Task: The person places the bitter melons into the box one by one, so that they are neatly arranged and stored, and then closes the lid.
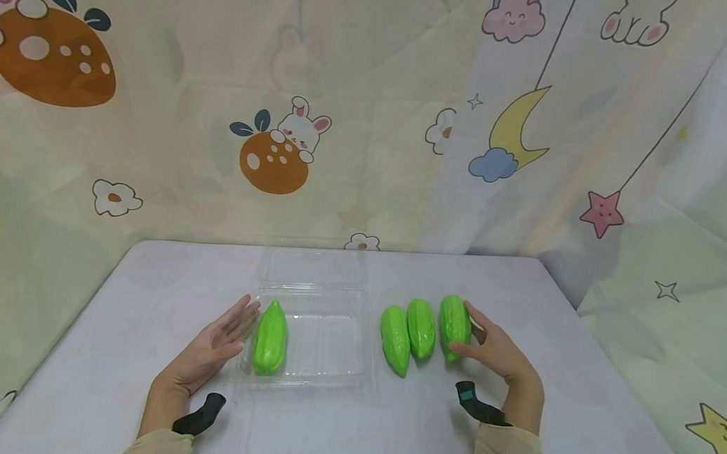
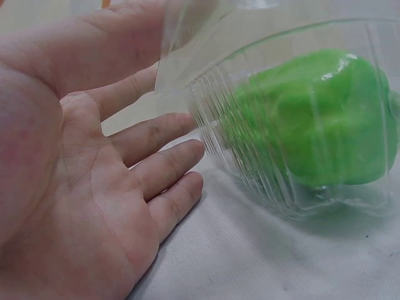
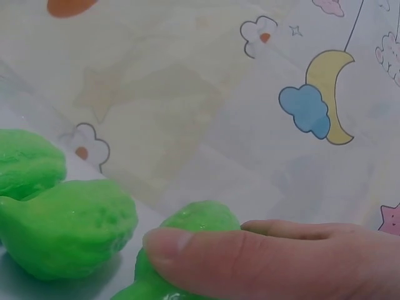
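A clear plastic box (image 1: pixel 329 351) stands on the table with its lid (image 1: pixel 312 269) folded back. One glossy green bitter melon (image 1: pixel 270 338) lies lengthwise along the box's left side; the left wrist view shows it through the ribbed wall. My left hand (image 1: pixel 219 343) is beside that wall, palm facing it, fingers extended with the tips at the plastic. To the right of the box, my right hand (image 1: pixel 499 345) holds another bitter melon (image 1: pixel 454 321) between thumb and fingers. Two more, a left bitter melon (image 1: pixel 395 340) and a middle bitter melon (image 1: pixel 421 329), lie close together beside it.
The white table (image 1: pixel 349 437) ends at its back edge near a patterned curtain (image 1: pixel 369 150), which also runs along both sides. A black strap piece (image 1: pixel 200 414) juts from the left wrist, and a similar black piece (image 1: pixel 480 404) from the right.
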